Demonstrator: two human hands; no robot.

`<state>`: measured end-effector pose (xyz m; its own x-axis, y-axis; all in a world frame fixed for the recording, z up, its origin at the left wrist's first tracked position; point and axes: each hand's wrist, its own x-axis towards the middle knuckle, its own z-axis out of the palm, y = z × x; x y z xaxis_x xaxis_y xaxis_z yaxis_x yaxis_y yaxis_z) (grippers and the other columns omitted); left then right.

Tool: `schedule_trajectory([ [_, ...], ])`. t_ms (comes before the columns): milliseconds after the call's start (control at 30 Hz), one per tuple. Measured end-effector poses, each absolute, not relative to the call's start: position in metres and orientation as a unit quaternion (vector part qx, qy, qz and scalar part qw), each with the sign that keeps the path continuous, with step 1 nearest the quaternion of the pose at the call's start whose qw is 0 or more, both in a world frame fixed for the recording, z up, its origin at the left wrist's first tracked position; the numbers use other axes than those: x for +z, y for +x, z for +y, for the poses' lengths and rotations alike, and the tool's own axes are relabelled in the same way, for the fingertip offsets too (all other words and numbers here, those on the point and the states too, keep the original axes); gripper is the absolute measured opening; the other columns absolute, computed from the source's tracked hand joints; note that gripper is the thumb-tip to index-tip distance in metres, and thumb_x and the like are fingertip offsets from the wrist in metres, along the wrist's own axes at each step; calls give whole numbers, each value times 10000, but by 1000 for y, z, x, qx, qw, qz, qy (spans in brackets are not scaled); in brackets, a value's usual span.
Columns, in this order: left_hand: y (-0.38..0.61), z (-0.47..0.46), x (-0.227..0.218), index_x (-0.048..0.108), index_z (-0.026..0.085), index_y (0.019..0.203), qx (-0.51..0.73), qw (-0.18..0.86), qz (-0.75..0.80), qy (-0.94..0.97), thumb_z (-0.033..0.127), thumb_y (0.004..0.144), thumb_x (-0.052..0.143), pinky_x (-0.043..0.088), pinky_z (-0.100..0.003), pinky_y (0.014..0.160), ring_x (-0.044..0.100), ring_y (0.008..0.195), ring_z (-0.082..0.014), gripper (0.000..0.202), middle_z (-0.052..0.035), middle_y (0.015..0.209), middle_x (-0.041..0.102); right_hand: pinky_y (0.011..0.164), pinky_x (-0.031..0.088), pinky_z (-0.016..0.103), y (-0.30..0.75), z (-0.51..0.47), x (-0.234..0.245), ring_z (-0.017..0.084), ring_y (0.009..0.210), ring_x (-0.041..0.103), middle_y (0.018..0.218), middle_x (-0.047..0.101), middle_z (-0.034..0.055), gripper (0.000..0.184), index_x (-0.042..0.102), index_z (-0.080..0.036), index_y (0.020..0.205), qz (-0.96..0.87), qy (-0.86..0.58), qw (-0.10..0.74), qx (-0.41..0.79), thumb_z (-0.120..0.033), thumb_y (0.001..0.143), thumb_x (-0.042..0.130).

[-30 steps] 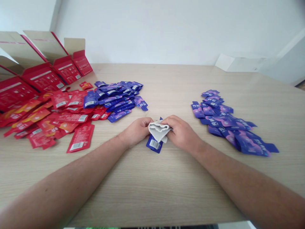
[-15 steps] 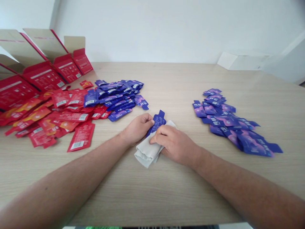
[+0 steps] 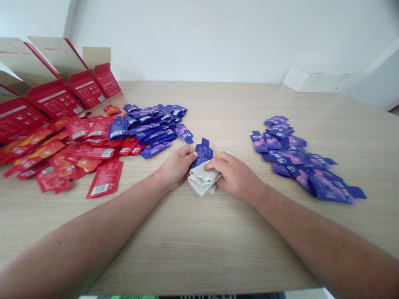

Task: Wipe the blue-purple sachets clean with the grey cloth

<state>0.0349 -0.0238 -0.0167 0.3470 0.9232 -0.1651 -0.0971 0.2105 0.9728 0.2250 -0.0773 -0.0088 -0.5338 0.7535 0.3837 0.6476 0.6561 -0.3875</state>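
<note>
Blue sachet (image 3: 203, 153) and grey cloth (image 3: 202, 179): they're between our hands, aren't they?

Yes. The cloth lies folded on the surface, and the sachet sticks up from it, its lower end against the fold.

How's our left hand (image 3: 177, 167)?

Half curled, with the fingertips (image 3: 193, 153) at the sachet's left edge. We can't tell whether it really has hold.

And our right hand (image 3: 236, 178)?

Curved down over the cloth, fingers closed on it, just beside the sachet.

What's further out?

Past the left hand, a pile of blue sachets (image 3: 152, 129), then scattered red sachets (image 3: 84, 153) and opened red cartons (image 3: 56, 99). Past the right hand, a loose strip of purple sachets (image 3: 296, 164), all on a pale wood-grain surface (image 3: 199, 249).
</note>
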Motion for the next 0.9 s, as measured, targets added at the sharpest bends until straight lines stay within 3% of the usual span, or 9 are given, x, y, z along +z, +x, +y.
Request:
schedule_trajectory([
  [167,35,-23,-17,477,198,787,404,666,410,475,276,816,635,330,-183,435,434,465,-69,178,60,580,501,838,455,331,224,-79,-8,203,942,549,998,584,54,273,629,-220,1060,-905,-340,224,119,-105,814,598],
  [367,36,-24,-15,495,196,790,405,670,409,468,280,795,657,339,-187,444,451,471,-71,182,56,594,520,862,454,355,228,-75,-9,211,959,548,1024,575,72,275,613,-195,1052,-868,-401,272,111,-79,805,583],
  [533,36,-26,-14,482,193,771,408,664,404,479,267,806,643,335,-186,445,434,471,-66,181,62,583,505,849,456,339,226,-77,-8,205,945,547,997,580,54,262,623,-216,1053,-901,-346,235,117,-101,819,596],
  [700,36,-26,-13,488,191,777,409,660,398,488,274,812,638,344,-186,452,429,472,-65,174,63,585,506,893,451,366,228,-74,-11,213,981,549,1035,576,72,317,611,-198,1052,-854,-416,295,105,-33,786,557],
  [900,34,-26,-15,504,187,792,401,633,406,523,302,815,639,341,-189,459,434,492,-69,179,56,606,510,859,462,345,222,-79,-12,209,964,546,1007,585,52,328,632,-224,1086,-896,-353,248,108,-68,800,588],
])
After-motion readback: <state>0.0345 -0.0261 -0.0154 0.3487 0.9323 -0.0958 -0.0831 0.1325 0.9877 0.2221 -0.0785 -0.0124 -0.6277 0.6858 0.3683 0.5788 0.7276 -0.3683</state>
